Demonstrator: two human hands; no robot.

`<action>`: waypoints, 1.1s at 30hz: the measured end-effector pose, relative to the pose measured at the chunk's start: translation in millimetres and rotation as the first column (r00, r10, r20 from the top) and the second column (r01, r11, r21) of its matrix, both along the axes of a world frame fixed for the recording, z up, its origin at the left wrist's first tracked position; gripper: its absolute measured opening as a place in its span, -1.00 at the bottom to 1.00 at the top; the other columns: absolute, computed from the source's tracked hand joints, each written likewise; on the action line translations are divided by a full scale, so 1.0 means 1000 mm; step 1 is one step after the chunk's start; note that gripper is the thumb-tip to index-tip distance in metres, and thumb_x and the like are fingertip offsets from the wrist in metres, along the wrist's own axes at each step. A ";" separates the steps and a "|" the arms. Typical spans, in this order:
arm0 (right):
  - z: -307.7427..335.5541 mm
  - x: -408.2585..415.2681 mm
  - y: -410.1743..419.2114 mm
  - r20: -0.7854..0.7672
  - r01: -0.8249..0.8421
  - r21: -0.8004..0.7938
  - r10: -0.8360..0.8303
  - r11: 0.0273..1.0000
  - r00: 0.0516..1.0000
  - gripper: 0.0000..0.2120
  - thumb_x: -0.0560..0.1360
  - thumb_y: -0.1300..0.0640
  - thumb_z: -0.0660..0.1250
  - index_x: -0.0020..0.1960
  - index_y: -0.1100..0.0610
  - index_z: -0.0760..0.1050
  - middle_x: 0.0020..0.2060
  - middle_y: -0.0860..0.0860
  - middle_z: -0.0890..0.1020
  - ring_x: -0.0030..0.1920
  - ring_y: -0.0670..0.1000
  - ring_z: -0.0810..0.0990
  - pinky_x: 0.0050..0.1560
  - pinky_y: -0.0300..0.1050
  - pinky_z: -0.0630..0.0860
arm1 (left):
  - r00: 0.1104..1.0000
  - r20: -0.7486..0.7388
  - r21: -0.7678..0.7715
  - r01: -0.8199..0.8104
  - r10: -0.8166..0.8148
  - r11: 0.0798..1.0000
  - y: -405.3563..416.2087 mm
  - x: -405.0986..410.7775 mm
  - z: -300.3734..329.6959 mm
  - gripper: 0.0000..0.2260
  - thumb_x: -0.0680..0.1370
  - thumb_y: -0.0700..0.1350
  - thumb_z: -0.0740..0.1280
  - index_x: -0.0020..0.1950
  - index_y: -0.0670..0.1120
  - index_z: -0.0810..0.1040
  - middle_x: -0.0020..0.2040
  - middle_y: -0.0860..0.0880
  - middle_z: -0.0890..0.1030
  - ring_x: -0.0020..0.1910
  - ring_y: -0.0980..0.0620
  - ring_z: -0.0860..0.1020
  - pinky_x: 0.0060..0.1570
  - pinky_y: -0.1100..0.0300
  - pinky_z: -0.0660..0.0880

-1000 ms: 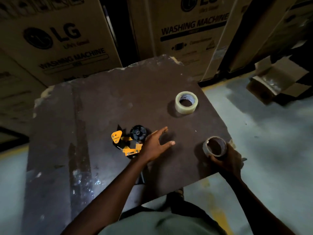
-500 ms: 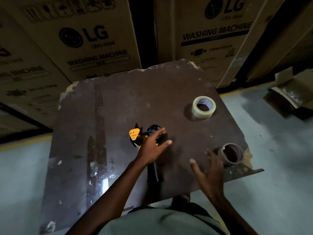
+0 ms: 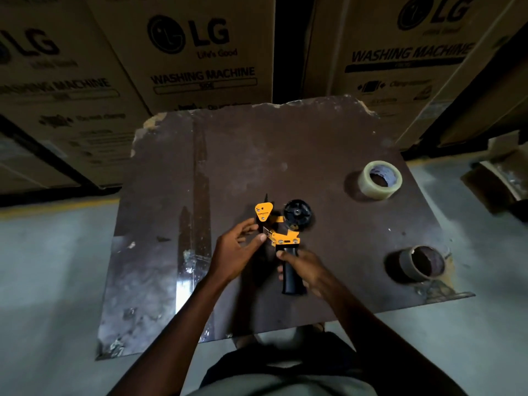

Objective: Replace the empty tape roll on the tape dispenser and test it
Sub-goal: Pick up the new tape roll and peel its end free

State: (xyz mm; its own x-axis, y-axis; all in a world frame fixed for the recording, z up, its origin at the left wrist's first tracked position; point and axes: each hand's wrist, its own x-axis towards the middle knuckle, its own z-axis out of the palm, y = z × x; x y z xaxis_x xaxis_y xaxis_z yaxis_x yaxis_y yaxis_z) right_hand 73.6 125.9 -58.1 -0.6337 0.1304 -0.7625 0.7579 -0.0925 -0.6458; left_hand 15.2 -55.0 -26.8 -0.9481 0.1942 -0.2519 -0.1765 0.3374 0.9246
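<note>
A yellow and black tape dispenser lies flat on the dark brown board, its black spool hub bare. My right hand grips the dispenser's black handle. My left hand pinches the metal flap at the dispenser's front, just below the yellow triangular plate. A full roll of clear tape lies flat at the board's right side. The empty brown cardboard core stands near the board's right front corner, apart from both hands.
Large LG washing machine cartons stand stacked behind the board. A torn open carton lies on the grey floor to the right. The board's edges are chipped and its left part is scuffed and shiny.
My right hand left the empty core and moved left onto the dispenser handle. My left hand shifted from over the spool to the front flap. The view moved closer.
</note>
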 end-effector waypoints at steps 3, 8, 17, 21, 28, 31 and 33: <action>0.002 -0.007 -0.007 0.155 0.067 -0.169 -0.041 0.983 0.987 -0.87 0.50 0.07 0.42 -0.10 0.14 0.56 -0.38 0.09 0.61 -0.42 0.07 0.57 -0.33 -0.11 0.54 | 0.998 0.025 0.027 -0.055 0.054 0.998 -0.007 0.000 0.000 -0.60 0.49 -0.19 0.48 0.29 -0.01 0.50 0.06 0.03 0.65 0.03 0.10 0.62 0.11 0.23 0.53; 0.013 -0.001 -0.010 0.065 0.142 -0.089 -0.137 0.986 0.988 -0.93 0.49 0.17 0.38 -0.14 0.15 0.53 -0.46 0.05 0.53 -0.49 0.01 0.48 -0.42 -0.15 0.48 | 0.974 0.026 0.024 -0.226 0.226 0.974 -0.008 -0.002 0.009 -0.70 0.52 -0.23 0.43 0.25 -0.23 0.55 -0.09 -0.01 0.63 -0.14 0.19 0.57 -0.14 0.49 0.48; 0.084 -0.020 0.006 -0.166 0.057 -0.141 -0.081 0.988 0.983 -0.91 0.52 0.20 0.38 -0.14 0.16 0.50 -0.45 0.07 0.52 -0.49 0.04 0.49 -0.42 -0.13 0.48 | 0.974 0.043 0.046 -0.226 0.224 0.973 0.034 -0.016 0.047 -0.36 0.37 0.40 0.37 -0.10 -0.22 0.61 -0.30 0.02 0.56 -0.28 0.09 0.49 -0.21 0.11 0.43; 0.110 -0.030 0.013 -0.258 0.050 -0.130 -0.082 0.990 0.963 -0.92 0.53 0.20 0.37 -0.10 0.19 0.48 -0.48 0.04 0.52 -0.50 0.01 0.49 -0.45 -0.14 0.47 | 0.961 0.175 0.271 -0.255 0.212 0.928 0.050 -0.026 0.077 -0.60 0.44 0.20 0.44 -0.10 -0.15 0.69 -0.18 -0.08 0.68 -0.18 0.05 0.61 0.00 0.05 0.59; 0.133 -0.039 0.025 -0.301 0.048 -0.139 -0.088 0.989 0.950 -0.90 0.52 0.18 0.38 -0.10 0.19 0.50 -0.46 0.05 0.54 -0.49 0.01 0.49 -0.43 -0.15 0.48 | 0.956 0.218 0.416 -0.273 0.196 0.868 0.071 -0.039 0.105 -0.68 0.45 0.07 0.46 0.00 -0.17 0.66 -0.17 -0.06 0.74 -0.09 -0.01 0.71 -0.04 0.14 0.61; 0.137 -0.038 0.028 -0.300 0.061 -0.136 -0.100 0.989 0.949 -0.89 0.51 0.17 0.38 -0.12 0.20 0.50 -0.47 0.05 0.54 -0.50 0.01 0.49 -0.44 -0.15 0.48 | 0.940 0.253 0.455 -0.323 0.228 0.830 0.080 -0.037 0.109 -0.83 0.54 -0.06 0.42 -0.03 -0.17 0.65 -0.21 -0.06 0.72 -0.17 0.02 0.70 -0.08 0.19 0.62; 0.138 -0.037 0.029 -0.306 0.074 -0.137 -0.113 0.988 0.945 -0.91 0.51 0.19 0.37 -0.11 0.21 0.52 -0.47 0.05 0.53 -0.51 0.01 0.48 -0.45 -0.16 0.47 | 0.927 0.270 0.468 -0.364 0.262 0.805 0.086 -0.035 0.111 -0.85 0.54 -0.08 0.42 -0.10 -0.16 0.65 -0.23 -0.08 0.72 -0.19 0.00 0.70 -0.06 0.16 0.63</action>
State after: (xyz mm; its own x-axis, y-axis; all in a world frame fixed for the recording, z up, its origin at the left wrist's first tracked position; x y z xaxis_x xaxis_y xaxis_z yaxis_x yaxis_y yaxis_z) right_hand 36.4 155.3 80.0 -0.8316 0.1187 -0.5426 0.5047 -0.2462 -0.8274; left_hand -19.7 31.0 83.8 -0.9252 0.0424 -0.3772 -0.3743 -0.2664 0.8882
